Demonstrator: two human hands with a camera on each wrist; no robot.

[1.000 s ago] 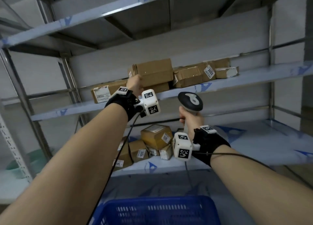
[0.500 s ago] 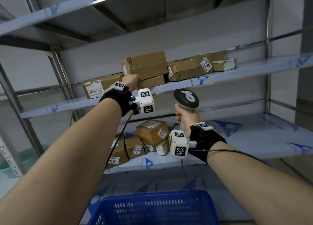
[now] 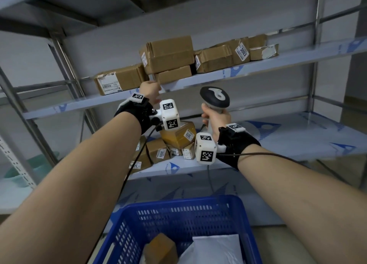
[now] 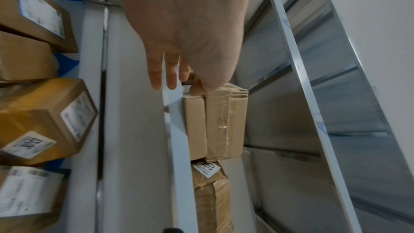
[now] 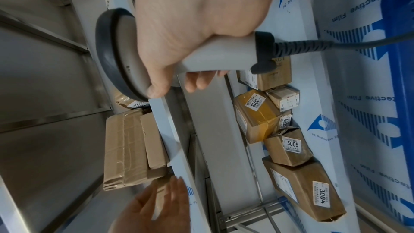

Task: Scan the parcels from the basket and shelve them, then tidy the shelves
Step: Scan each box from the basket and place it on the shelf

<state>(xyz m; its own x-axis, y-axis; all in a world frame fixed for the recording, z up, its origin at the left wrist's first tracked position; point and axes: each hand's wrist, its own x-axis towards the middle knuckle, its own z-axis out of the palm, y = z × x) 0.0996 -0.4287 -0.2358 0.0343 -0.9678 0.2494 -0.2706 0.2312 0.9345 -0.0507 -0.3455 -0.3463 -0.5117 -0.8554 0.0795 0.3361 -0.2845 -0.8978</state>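
My left hand is up at the front edge of the middle shelf, just under a flat brown box with a bigger box stacked on it. In the left wrist view the fingers are straight and the thumb tip touches the end of the box; nothing is gripped. My right hand grips the handle of a grey barcode scanner, held upright between the shelves. The blue basket below holds a small brown parcel and a white bag.
More boxes line the middle shelf: a long one at the left, and others at the right. A pile of labelled parcels sits on the lower shelf, whose right part is bare. Steel uprights frame the rack.
My left hand has come down from the stacked boxes to the shelf's front edge. The view has tipped down, so the basket's contents now show. The scanner hand has hardly moved.
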